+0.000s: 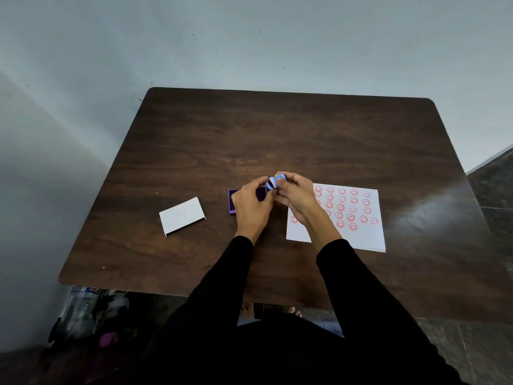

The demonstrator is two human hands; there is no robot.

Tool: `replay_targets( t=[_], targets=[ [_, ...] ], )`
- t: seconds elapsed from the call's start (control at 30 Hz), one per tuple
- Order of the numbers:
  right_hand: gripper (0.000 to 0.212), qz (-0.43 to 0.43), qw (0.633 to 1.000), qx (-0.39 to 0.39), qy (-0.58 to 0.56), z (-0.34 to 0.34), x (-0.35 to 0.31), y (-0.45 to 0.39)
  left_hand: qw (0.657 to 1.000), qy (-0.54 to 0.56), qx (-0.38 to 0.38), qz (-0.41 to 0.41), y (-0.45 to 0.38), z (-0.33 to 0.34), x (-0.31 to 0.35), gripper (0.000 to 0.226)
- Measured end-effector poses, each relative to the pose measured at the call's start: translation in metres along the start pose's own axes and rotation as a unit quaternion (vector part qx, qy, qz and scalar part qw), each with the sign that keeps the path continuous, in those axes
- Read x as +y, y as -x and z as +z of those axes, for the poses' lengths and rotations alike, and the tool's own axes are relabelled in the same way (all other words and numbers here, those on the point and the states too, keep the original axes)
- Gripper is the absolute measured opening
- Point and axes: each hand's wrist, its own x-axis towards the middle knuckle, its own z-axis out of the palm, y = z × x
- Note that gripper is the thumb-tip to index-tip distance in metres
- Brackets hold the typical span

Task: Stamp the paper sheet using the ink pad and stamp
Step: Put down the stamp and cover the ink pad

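A small round light-blue stamp (273, 182) is held above the table between my left hand (251, 205) and my right hand (294, 194), fingertips of both pinched on it. Under my left hand lies the purple ink pad (232, 202), mostly hidden. To the right, a white paper sheet (361, 234) carries several red smiley-face prints in rows; my right wrist covers its left part.
A white lid or card (182, 215) lies on the dark wooden table (277, 134) to the left of the ink pad. Pale walls stand behind and to the left. Bags sit on the floor at lower left.
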Motion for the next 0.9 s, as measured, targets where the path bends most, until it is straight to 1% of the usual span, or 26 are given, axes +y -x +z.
replay_targets(
  t=[0.2,0.27,0.43,0.6,0.67,0.7,0.73,0.8,0.83,0.9],
  targets=[
    [0.025,0.014,1.0,-0.004,0.015,-0.003,0.0,-0.002,1.0,0.019,-0.011,0.017,0.001,-0.001,-0.001,0.035],
    [0.022,0.026,1.0,-0.013,0.004,-0.004,0.0,-0.002,0.999,0.03,-0.017,0.021,0.001,-0.001,-0.002,0.035],
    [0.016,0.056,0.998,-0.025,-0.017,-0.011,-0.002,-0.001,0.999,0.032,-0.042,-0.001,-0.002,-0.002,-0.007,0.036],
    [0.013,0.053,0.998,-0.026,0.007,-0.012,-0.004,-0.001,0.999,0.025,-0.045,-0.006,-0.001,0.0,-0.008,0.036],
    [0.014,0.026,0.998,-0.017,0.06,-0.011,-0.005,-0.002,0.998,0.015,-0.067,-0.011,-0.004,-0.002,-0.006,0.041],
    [0.015,-0.001,0.993,-0.005,0.116,-0.011,-0.006,-0.003,0.997,0.006,-0.079,-0.014,-0.006,-0.003,-0.006,0.046],
    [0.017,-0.037,0.981,0.013,0.191,-0.011,-0.006,-0.004,0.996,-0.002,-0.087,-0.019,-0.008,-0.004,-0.005,0.052],
    [0.02,-0.104,0.935,0.033,0.338,-0.01,-0.005,-0.006,0.997,-0.005,-0.073,-0.026,-0.011,-0.007,-0.006,0.059],
    [0.021,-0.119,0.915,0.032,0.385,-0.01,-0.004,-0.006,0.998,-0.006,-0.051,-0.027,-0.013,-0.009,-0.007,0.058],
    [0.021,-0.125,0.888,0.026,0.442,-0.009,-0.001,-0.005,0.999,-0.015,-0.004,-0.033,-0.014,-0.013,-0.009,0.053]
  ],
)
